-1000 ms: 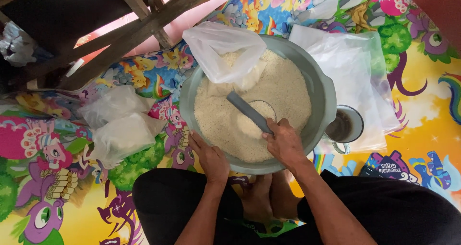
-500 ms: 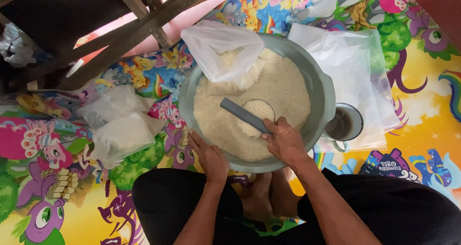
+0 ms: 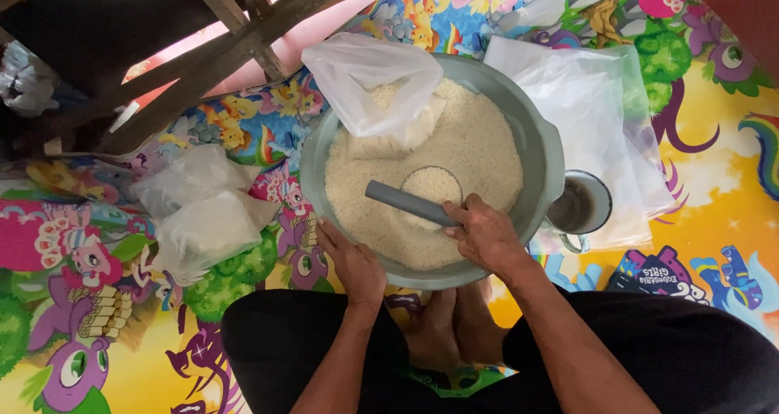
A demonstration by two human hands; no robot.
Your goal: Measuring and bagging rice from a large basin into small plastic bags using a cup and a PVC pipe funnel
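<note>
Left: we are seeing two filled plastic bags (image 3: 199, 211) lying on the cartoon mat (image 3: 730, 219)
Right: a cup (image 3: 578, 205) is sitting beside flat clear bags (image 3: 592, 114)

Scoop (image 3: 430, 188) lies in the rice-filled basin (image 3: 545, 150), filled bags (image 3: 199, 211) left, mug (image 3: 578, 205) right.
</note>
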